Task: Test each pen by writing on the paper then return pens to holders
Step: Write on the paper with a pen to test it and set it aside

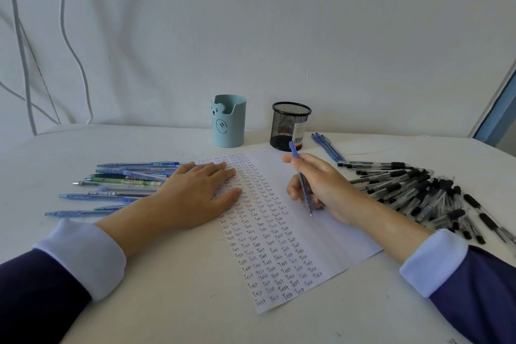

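My pen (pixel 301 176) blue. Paper (pixel 282 232) white, rows of dark "Test". Pale blue bear-face holder (pixel 229 121); black mesh holder (pixel 290 126). Sleeves (pixel 42 282) navy, light cuffs.

Holders: 2, one pale blue holder (pixel 229 123), one black mesh holder (pixel 290 126). Paper sheet (pixel 329 237): 1. Blue pen (pixel 294 151) in right hand (pixel 321 184): 1. Loose blue pens (pixel 326 146), far right: 3. Mixed pens (pixel 125 181), left: about ten. Black pens (pixel 413 190), right: heap, too many to count.

Paper (pixel 329 234) edge under left hand (pixel 192 195), sleeves (pixel 42 288) cropped
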`<state>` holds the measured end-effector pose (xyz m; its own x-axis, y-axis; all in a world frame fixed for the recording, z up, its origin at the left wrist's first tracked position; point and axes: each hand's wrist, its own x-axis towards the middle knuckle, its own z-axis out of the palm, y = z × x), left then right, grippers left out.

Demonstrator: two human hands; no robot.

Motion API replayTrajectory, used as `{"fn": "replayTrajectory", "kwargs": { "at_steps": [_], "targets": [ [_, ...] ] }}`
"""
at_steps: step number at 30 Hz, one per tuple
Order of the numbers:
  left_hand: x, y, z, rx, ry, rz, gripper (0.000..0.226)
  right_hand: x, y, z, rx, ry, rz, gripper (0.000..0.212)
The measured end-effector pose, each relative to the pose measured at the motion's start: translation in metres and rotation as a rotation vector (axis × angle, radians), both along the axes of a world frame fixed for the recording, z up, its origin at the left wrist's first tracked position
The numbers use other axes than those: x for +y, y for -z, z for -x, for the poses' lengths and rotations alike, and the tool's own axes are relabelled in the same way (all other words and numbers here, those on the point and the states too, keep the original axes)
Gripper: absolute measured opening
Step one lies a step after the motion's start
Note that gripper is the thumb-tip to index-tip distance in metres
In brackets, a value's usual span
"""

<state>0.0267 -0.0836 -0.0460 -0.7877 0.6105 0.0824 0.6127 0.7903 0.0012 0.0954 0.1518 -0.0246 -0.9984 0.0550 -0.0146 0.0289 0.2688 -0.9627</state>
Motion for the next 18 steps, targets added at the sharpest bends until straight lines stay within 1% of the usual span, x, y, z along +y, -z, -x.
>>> {"fn": "replayTrajectory", "kwargs": {
  "at_steps": [2, 4, 6, 7, 9, 12, 15, 17, 18],
  "targets": [
    [0.0, 0.0, 0.0, 0.0, -0.001, -0.001, 0.094, 0.0, -0.002, 0.002, -0.003, 0.016, 0.003, 0.03],
    [0.0, 0.0, 0.0, 0.003, 0.004, -0.002, 0.101, 0.0, -0.005, 0.003, -0.028, 0.01, 0.051, 0.032],
    [0.0, 0.0, 0.0, 0.0, 0.002, -0.006, 0.111, 0.002, -0.007, 0.003, -0.082, -0.03, 0.184, 0.031],
    [0.0, 0.0, 0.001, 0.0, 0.001, -0.009, 0.112, 0.003, -0.009, 0.003, -0.102, -0.055, 0.258, 0.029],
    [0.0, 0.0, 0.001, -0.001, 0.001, -0.011, 0.108, 0.004, -0.011, 0.002, -0.125, -0.092, 0.352, 0.026],
    [0.0, 0.001, 0.001, 0.005, 0.003, -0.015, 0.105, 0.003, -0.012, 0.001, -0.138, -0.122, 0.397, 0.025],
    [0.0, 0.0, 0.0, 0.001, 0.003, -0.016, 0.112, 0.007, -0.019, 0.005, -0.102, -0.125, 0.458, 0.029],
    [0.0, 0.0, 0.0, -0.001, 0.002, -0.015, 0.116, 0.017, -0.031, 0.016, -0.039, -0.066, 0.482, 0.034],
    [0.0, 0.0, 0.0, 0.001, 0.001, -0.02, 0.117, 0.025, -0.039, 0.024, 0.002, -0.005, 0.457, 0.035]
  ]
}}
